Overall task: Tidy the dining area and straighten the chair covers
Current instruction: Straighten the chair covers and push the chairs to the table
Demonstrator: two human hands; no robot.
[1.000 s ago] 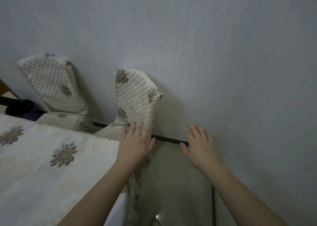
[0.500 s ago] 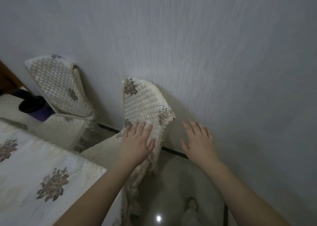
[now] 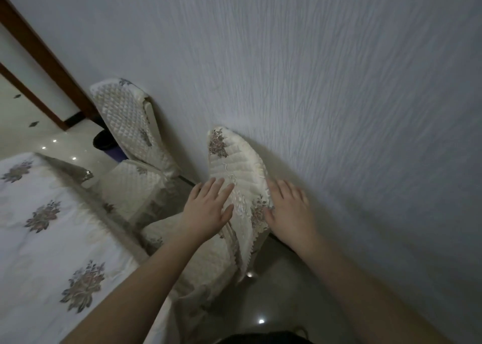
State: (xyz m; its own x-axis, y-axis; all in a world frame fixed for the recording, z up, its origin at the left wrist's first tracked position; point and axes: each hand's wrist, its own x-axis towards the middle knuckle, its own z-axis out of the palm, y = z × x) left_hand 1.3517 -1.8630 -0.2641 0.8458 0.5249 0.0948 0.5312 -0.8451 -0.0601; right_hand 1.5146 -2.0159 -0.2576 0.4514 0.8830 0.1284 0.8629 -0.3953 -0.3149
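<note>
Hands flank the back of the nearer chair cover (image 3: 236, 171), a cream quilted slip with floral embroidery, standing close against the textured wall (image 3: 339, 82). Left hand (image 3: 208, 208) lies flat on the cover's front face, fingers spread, gripping nothing. Right hand (image 3: 289, 210) is likewise spread (palm down), its thumb side touching the cover's frilled edge by the wall. Farther left, a second chair cover (image 3: 130, 124) of matching quilting also stands near the wall. Lower left, the counter carries a white floral tablecloth (image 3: 44, 226). Glossy floor (image 3: 273, 291) shows below. No brand, label or legible writing appears on any surface.
</note>
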